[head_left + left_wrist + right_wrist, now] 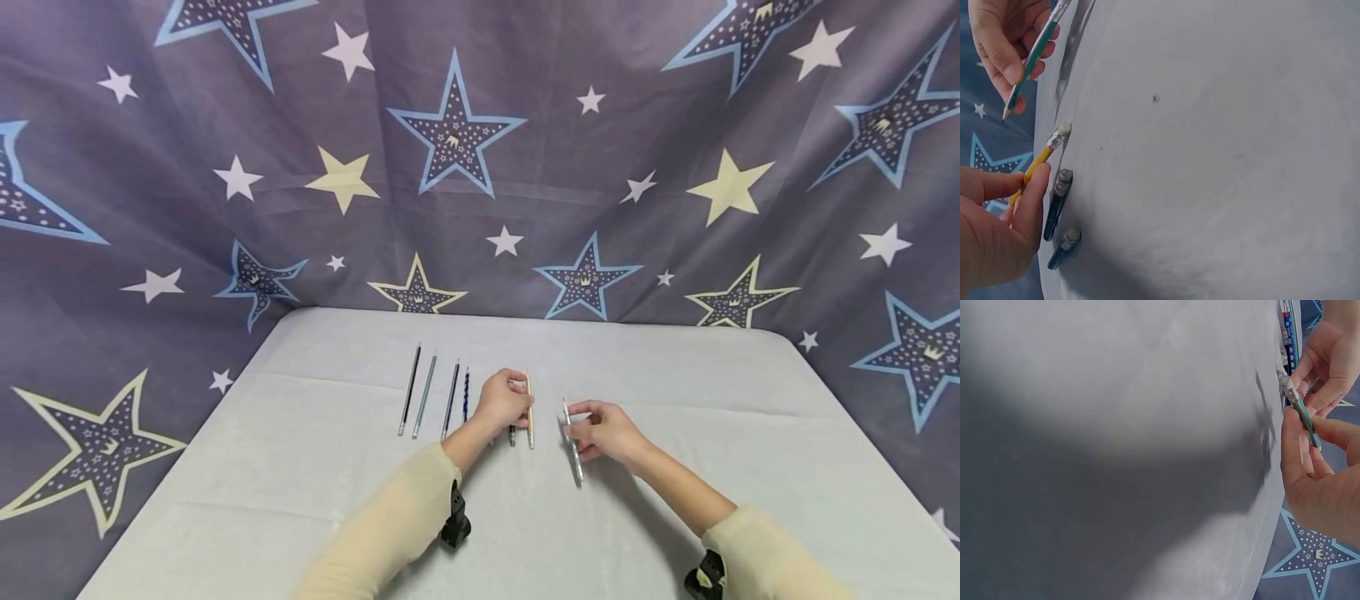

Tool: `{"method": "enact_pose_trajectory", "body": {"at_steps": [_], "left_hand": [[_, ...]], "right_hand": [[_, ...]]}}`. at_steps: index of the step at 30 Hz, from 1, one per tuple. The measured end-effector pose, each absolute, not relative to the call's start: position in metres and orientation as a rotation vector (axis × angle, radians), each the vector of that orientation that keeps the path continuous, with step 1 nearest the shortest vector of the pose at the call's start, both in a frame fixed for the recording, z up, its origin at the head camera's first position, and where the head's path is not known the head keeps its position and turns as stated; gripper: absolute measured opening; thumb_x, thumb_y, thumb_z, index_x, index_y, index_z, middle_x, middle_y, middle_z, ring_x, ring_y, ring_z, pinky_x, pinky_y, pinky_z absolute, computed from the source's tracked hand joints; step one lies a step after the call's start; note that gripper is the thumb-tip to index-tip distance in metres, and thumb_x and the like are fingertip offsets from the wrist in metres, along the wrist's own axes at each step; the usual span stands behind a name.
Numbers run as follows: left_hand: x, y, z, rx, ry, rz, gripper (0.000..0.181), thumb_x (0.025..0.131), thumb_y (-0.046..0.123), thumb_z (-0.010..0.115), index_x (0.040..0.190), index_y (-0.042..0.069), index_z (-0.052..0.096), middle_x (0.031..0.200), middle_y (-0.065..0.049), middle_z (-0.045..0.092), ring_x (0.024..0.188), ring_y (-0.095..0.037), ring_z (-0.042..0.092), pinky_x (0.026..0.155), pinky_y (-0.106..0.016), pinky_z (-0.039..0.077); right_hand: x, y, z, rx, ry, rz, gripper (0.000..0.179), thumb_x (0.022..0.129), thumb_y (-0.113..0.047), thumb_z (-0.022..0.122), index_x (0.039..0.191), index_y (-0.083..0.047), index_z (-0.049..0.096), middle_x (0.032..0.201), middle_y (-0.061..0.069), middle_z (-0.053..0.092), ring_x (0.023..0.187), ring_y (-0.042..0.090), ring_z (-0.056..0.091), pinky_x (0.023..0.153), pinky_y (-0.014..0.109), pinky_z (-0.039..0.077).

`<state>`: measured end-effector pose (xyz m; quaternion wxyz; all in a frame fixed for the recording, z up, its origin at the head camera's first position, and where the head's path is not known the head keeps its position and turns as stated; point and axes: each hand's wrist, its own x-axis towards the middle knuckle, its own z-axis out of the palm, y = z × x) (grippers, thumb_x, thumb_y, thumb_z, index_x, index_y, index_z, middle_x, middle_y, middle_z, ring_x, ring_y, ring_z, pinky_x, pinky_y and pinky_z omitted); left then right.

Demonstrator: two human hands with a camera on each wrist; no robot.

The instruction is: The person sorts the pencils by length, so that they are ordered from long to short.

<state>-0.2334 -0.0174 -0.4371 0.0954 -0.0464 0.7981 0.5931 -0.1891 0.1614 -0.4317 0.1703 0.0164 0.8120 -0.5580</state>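
My left hand point(504, 400) pinches a yellow pencil point(1038, 161) between thumb and fingers, its eraser end toward me. Just left of that pencil, the eraser end of a dark pencil point(512, 435) shows from under the hand, which hides the rest. Off to the right, my right hand point(609, 431) holds a green pencil point(573, 454) tilted above the white cloth, its tip pointing away and its eraser point(1285, 381) toward me. A shadow falls beneath the right hand.
Left of my hands, several pencils lie in a spaced row: a black pencil point(410, 387), a grey-green pencil point(425, 393), a dark pencil point(451, 400) and a blue patterned pencil point(466, 392). A star-printed curtain point(570, 208) hangs behind the white-covered table point(750, 467).
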Motion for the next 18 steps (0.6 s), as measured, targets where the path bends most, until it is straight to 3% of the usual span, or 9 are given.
{"method": "enact_pose_trajectory", "body": {"at_steps": [18], "left_hand": [[-0.2383, -0.0189, -0.4369, -0.119, 2.422, 1.716, 0.038, 0.081, -0.003, 0.065, 0.117, 0.001, 0.055, 0.095, -0.012, 0.059, 0.058, -0.014, 0.059, 0.05, -0.025, 0.058]], "right_hand": [[-0.1921, 0.153, -0.4261, 0.003, 2.291, -1.593, 0.041, 0.086, -0.006, 0.062, 0.124, 0.005, 0.051, 0.079, 0.007, 0.055, 0.063, 0.013, 0.056, 0.061, 0.033, 0.06]]}}
